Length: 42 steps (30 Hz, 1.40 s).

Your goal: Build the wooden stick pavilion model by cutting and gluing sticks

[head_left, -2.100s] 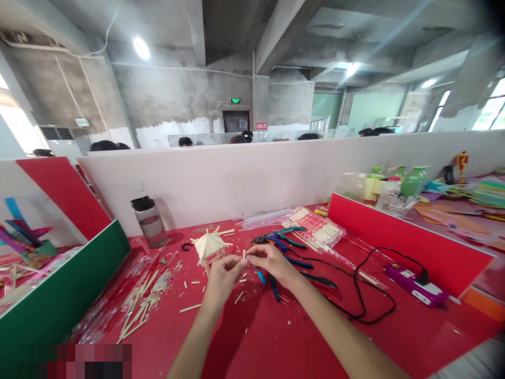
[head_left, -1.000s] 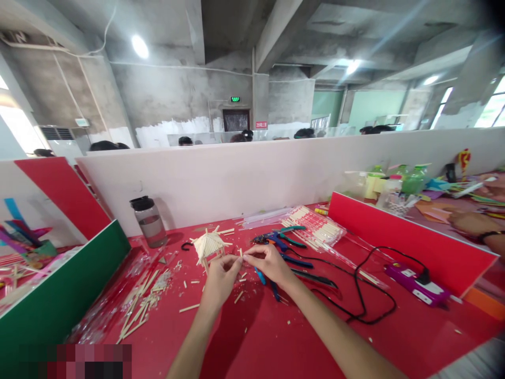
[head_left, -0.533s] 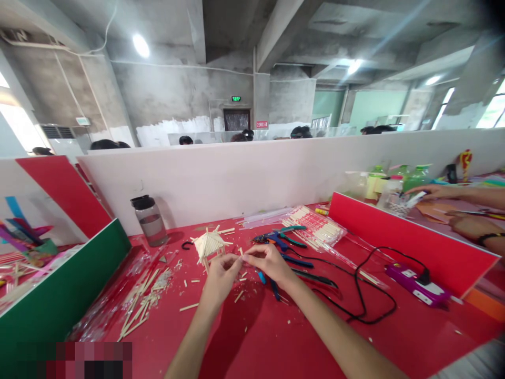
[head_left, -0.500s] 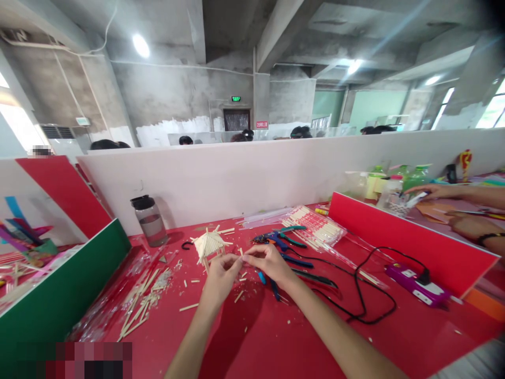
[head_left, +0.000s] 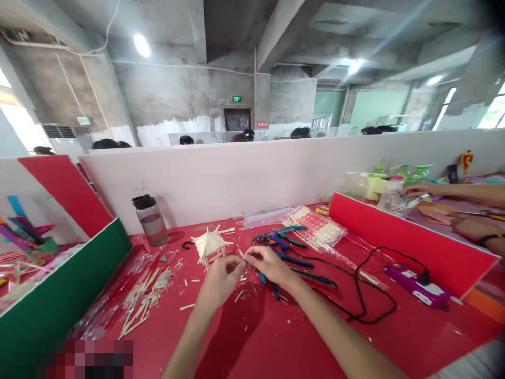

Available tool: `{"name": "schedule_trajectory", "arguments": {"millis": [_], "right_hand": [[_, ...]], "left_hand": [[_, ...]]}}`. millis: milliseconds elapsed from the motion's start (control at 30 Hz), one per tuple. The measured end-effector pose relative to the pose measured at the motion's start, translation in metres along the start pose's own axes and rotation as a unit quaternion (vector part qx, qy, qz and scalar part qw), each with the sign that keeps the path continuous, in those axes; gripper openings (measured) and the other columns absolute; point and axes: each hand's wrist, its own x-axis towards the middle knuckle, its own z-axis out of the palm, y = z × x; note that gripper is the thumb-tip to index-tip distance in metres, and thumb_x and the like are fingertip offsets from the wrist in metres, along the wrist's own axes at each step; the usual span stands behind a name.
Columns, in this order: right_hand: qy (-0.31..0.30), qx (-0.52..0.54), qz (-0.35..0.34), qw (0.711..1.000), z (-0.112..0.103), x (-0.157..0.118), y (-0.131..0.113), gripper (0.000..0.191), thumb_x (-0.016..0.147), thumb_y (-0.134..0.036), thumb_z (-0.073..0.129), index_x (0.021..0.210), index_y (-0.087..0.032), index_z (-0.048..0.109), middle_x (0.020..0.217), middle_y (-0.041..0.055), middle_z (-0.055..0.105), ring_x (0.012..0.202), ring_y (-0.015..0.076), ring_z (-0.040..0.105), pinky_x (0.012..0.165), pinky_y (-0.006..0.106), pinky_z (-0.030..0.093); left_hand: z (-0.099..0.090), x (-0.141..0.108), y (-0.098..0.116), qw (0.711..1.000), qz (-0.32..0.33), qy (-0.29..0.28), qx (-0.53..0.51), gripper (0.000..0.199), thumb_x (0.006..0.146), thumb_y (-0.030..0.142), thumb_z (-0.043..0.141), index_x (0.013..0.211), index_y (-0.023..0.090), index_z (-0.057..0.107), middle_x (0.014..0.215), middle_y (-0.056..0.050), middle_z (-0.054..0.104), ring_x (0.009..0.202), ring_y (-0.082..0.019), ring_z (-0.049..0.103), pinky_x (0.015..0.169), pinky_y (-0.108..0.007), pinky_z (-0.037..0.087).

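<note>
My left hand (head_left: 224, 276) is closed in a pinch, its fingertips close to those of my right hand (head_left: 267, 265), which is pinched as well. What the fingers hold, if anything, is too small to make out; a short pale stick end (head_left: 241, 252) shows just behind the fingertips. Beyond my left hand stands a small pavilion model (head_left: 210, 245) of pale wooden sticks with a sloped roof. Several pliers with blue handles (head_left: 294, 260) and green handles (head_left: 294, 238) lie just past my right hand. Stick offcuts (head_left: 239, 296) are scattered below my hands on the red table (head_left: 272, 337).
A water bottle (head_left: 151, 221) stands at the back left. Loose sticks (head_left: 136, 310) and plastic wrap lie left, packaged chopsticks (head_left: 311, 223) back right. A black cable (head_left: 365, 268) runs to a purple power strip (head_left: 418, 287) by the red divider (head_left: 406, 242). Another person's hands (head_left: 422, 188) work beyond it.
My hands have shifted very slightly, with the fingertips still close together. At the right, the other person's upper hand has moved a little to the left. The model and tools stay put.
</note>
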Motion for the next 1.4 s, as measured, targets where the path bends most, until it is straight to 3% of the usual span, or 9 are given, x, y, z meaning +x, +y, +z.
{"name": "schedule_trajectory", "arguments": {"millis": [200,333,400,500,633,767,900,1100,1400], "right_hand": [[-0.032,-0.100,0.000,0.994,-0.018,0.003,-0.010,0.026,0.088,-0.039,0.056,0.084,-0.015,0.065,0.075,0.0020,0.066,0.068,0.0145,0.059,0.064,0.023,0.043],[-0.062,-0.233,-0.010,0.970,-0.027,0.015,-0.026,0.021,0.088,-0.033,0.055,0.084,-0.015,0.066,0.080,0.0038,0.070,0.071,0.0153,0.061,0.065,0.023,0.042],[-0.091,-0.291,-0.009,0.952,-0.027,0.023,-0.034,0.019,0.088,-0.031,0.055,0.084,-0.016,0.066,0.080,0.0042,0.071,0.070,0.0153,0.061,0.064,0.023,0.039],[-0.131,-0.364,-0.008,0.922,-0.025,0.033,-0.044,0.018,0.090,-0.029,0.053,0.085,-0.016,0.065,0.080,0.0048,0.070,0.069,0.0154,0.060,0.059,0.023,0.035],[-0.167,-0.444,-0.006,0.880,-0.021,0.042,-0.048,0.019,0.094,-0.030,0.049,0.090,-0.017,0.062,0.087,0.0077,0.070,0.075,0.0174,0.061,0.060,0.024,0.032],[-0.187,-0.513,0.002,0.838,-0.019,0.048,-0.047,0.022,0.097,-0.030,0.044,0.095,-0.015,0.061,0.096,0.0126,0.070,0.081,0.0208,0.063,0.060,0.026,0.031],[-0.220,-0.536,0.009,0.815,-0.018,0.053,-0.052,0.022,0.096,-0.029,0.043,0.095,-0.016,0.060,0.097,0.0124,0.070,0.082,0.0212,0.064,0.058,0.026,0.031],[-0.236,-0.549,0.016,0.802,-0.020,0.061,-0.063,0.021,0.094,-0.027,0.043,0.094,-0.017,0.061,0.096,0.0106,0.070,0.079,0.0190,0.062,0.058,0.025,0.032],[-0.246,-0.563,0.003,0.789,-0.019,0.069,-0.060,0.026,0.095,-0.030,0.040,0.092,-0.016,0.062,0.086,0.0080,0.069,0.067,0.0163,0.056,0.055,0.025,0.028]], "left_hand": [[-0.049,-0.003,0.022,0.986,-0.007,0.135,0.100,0.031,0.085,0.044,0.052,0.086,0.017,0.069,0.075,-0.004,0.070,0.067,-0.018,0.062,0.060,-0.025,0.044],[-0.080,0.009,0.038,0.946,-0.029,0.200,0.253,0.025,0.086,0.040,0.049,0.093,0.024,0.067,0.091,-0.003,0.073,0.081,-0.020,0.066,0.071,-0.027,0.047],[-0.092,0.019,0.041,0.925,-0.032,0.179,0.333,0.027,0.085,0.040,0.049,0.101,0.025,0.065,0.104,-0.004,0.071,0.093,-0.023,0.066,0.078,-0.030,0.048],[-0.109,0.037,0.038,0.921,-0.043,0.076,0.380,0.047,0.085,0.049,0.048,0.124,0.025,0.056,0.125,-0.011,0.062,0.107,-0.027,0.062,0.088,-0.036,0.048],[-0.124,0.056,0.027,0.927,-0.061,-0.069,0.363,0.071,0.081,0.063,0.049,0.142,0.029,0.039,0.148,-0.009,0.044,0.125,-0.030,0.053,0.097,-0.038,0.046],[-0.129,0.064,0.018,0.926,-0.075,-0.141,0.343,0.081,0.080,0.066,0.048,0.148,0.027,0.029,0.157,-0.008,0.031,0.137,-0.029,0.039,0.109,-0.038,0.036],[-0.128,0.067,0.014,0.921,-0.099,-0.180,0.332,0.089,0.079,0.068,0.048,0.152,0.027,0.018,0.158,-0.008,0.026,0.138,-0.029,0.039,0.109,-0.037,0.036],[-0.121,0.077,0.001,0.916,-0.093,-0.227,0.318,0.091,0.079,0.064,0.049,0.153,0.022,0.016,0.131,-0.010,0.060,0.110,-0.027,0.062,0.091,-0.034,0.047],[-0.117,0.083,-0.011,0.918,-0.097,-0.190,0.335,0.087,0.077,0.064,0.051,0.148,0.021,0.027,0.132,-0.013,0.059,0.115,-0.027,0.060,0.094,-0.033,0.045]]}}
